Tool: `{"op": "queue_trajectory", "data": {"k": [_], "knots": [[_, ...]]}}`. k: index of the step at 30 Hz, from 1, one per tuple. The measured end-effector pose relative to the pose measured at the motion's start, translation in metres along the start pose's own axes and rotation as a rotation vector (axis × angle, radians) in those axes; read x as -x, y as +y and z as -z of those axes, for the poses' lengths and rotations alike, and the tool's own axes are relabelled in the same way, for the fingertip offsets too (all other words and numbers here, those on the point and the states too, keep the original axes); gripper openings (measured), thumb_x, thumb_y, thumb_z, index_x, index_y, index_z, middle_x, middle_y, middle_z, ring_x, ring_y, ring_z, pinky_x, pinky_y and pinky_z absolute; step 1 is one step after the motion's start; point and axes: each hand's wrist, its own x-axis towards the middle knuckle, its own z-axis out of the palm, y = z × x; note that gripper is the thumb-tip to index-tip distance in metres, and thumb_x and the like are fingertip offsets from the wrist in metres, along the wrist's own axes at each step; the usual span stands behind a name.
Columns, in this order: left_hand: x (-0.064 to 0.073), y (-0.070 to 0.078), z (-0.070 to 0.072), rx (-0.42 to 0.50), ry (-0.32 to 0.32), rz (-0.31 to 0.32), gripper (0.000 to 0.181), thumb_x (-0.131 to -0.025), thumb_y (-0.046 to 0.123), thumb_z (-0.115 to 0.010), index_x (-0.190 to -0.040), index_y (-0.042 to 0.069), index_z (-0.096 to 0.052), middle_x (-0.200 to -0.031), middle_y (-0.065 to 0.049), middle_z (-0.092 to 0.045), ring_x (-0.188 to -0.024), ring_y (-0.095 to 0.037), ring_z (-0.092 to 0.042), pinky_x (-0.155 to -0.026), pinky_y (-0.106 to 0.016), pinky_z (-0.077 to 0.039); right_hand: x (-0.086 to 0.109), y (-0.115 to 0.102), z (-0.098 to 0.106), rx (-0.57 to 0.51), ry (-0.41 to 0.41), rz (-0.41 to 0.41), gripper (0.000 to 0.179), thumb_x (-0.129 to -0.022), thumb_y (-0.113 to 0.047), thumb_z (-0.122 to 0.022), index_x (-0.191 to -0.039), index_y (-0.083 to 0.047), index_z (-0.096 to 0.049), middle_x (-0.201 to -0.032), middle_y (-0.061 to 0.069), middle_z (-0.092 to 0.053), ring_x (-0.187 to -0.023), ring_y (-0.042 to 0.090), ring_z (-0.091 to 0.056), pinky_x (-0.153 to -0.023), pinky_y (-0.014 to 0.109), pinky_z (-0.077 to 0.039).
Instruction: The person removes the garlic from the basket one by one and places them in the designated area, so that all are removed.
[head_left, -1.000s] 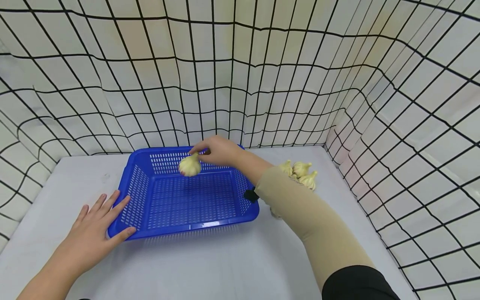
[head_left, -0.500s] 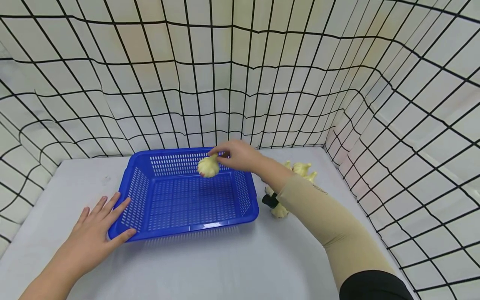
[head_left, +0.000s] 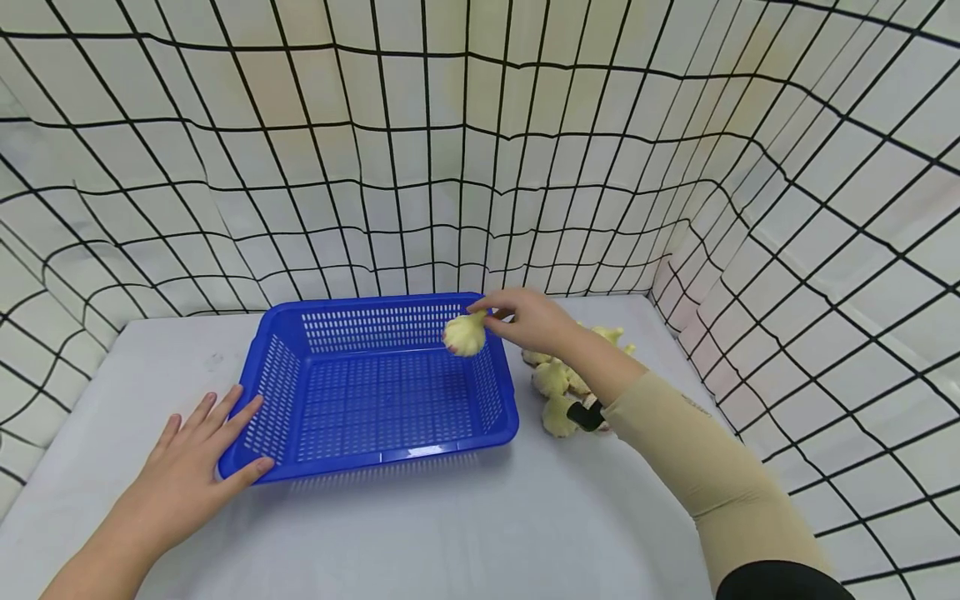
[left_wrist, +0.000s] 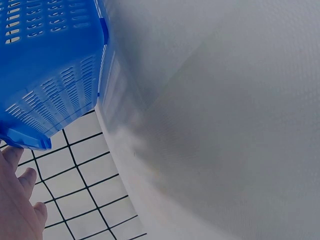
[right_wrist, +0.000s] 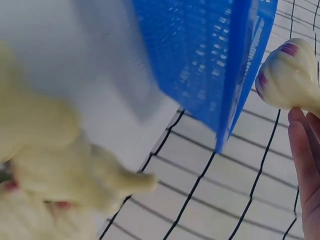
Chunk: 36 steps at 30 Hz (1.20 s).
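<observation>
My right hand pinches a garlic bulb by its stem, holding it above the right end of a blue plastic basket. In the right wrist view that garlic bulb shows purple patches, with fingertips at its stem. Spread fingers of my left hand rest on the basket's left rim near its front corner. The left wrist view catches only part of the left hand beside the basket. Several more garlic bulbs lie heaped right of the basket, partly hidden by the right forearm.
A white cloth covers the table. Black netting over white sheeting encloses the back and sides. A small black piece on the right wrist overlaps the garlic heap in view.
Still pinching the garlic bulb, my right hand has moved right, from over the basket's middle to its right end. More of the heap shows. The left hand stays put.
</observation>
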Motion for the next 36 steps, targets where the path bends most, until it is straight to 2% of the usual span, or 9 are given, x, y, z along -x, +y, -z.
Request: {"op": "queue_trajectory", "data": {"k": [8,13,17,21,26,30,36], "knots": [[0.0,0.0,-0.001,0.001,-0.001,0.007,0.09,-0.092,0.055,-0.061,-0.159,0.013,-0.02,-0.163,-0.024,-0.015,-0.15,-0.037,0.012,-0.112,-0.049,0.025,0.037,0.027,0.014,-0.053,0.039,-0.145,0.028,-0.099,-0.022,-0.061,-0.126,-0.022,-0.07,-0.126,-0.002,-0.068,-0.103,0.017,-0.069,-0.084,0.035,-0.057],[0.0,0.001,-0.001,0.002,0.002,0.008,0.089,-0.092,0.055,-0.062,-0.159,0.013,-0.02,-0.162,-0.024,-0.016,-0.15,-0.038,0.011,-0.113,-0.05,0.025,0.06,0.046,0.024,-0.077,0.088,-0.201,0.028,-0.098,-0.021,-0.061,-0.125,-0.022,-0.07,-0.122,-0.001,-0.07,-0.102,0.018,-0.069,-0.083,0.038,-0.057],[0.0,0.002,0.0,0.008,0.0,0.01,0.089,-0.092,0.055,-0.062,-0.159,0.013,-0.02,-0.162,-0.024,-0.015,-0.15,-0.037,0.012,-0.113,-0.05,0.025,0.081,0.059,0.03,-0.104,0.124,-0.234,0.028,-0.098,-0.019,-0.061,-0.125,-0.02,-0.07,-0.117,0.001,-0.071,-0.1,0.02,-0.069,-0.076,0.039,-0.057],[0.0,0.002,0.0,0.01,-0.004,0.014,0.089,-0.093,0.055,-0.061,-0.159,0.013,-0.02,-0.163,-0.023,-0.014,-0.15,-0.037,0.012,-0.113,-0.049,0.025,0.102,0.072,0.032,-0.106,0.133,-0.281,0.028,-0.098,-0.019,-0.061,-0.126,-0.017,-0.07,-0.123,0.005,-0.069,-0.102,0.024,-0.069,-0.077,0.041,-0.057],[0.0,0.001,0.0,0.007,-0.003,0.012,0.089,-0.093,0.055,-0.061,-0.159,0.013,-0.02,-0.163,-0.023,-0.014,-0.15,-0.037,0.012,-0.113,-0.05,0.025,0.129,0.088,0.031,-0.116,0.145,-0.385,0.028,-0.1,-0.022,-0.061,-0.127,-0.018,-0.069,-0.129,0.007,-0.065,-0.104,0.029,-0.067,-0.08,0.044,-0.057],[0.0,0.001,0.0,0.002,-0.003,0.013,0.09,-0.092,0.055,-0.061,-0.159,0.012,-0.02,-0.163,-0.024,-0.014,-0.15,-0.038,0.011,-0.113,-0.05,0.025,0.15,0.101,0.031,-0.174,0.163,-0.437,0.03,-0.101,-0.021,-0.059,-0.129,-0.013,-0.066,-0.128,0.013,-0.065,-0.099,0.033,-0.069,-0.078,0.043,-0.058],[0.0,0.002,0.0,0.001,-0.004,0.013,0.09,-0.092,0.055,-0.061,-0.159,0.012,-0.02,-0.162,-0.024,-0.015,-0.15,-0.038,0.011,-0.112,-0.05,0.025,0.178,0.115,0.033,-0.173,0.193,-0.5,0.031,-0.102,-0.021,-0.057,-0.13,-0.012,-0.065,-0.125,0.014,-0.065,-0.1,0.029,-0.069,-0.076,0.036,-0.059]]}}
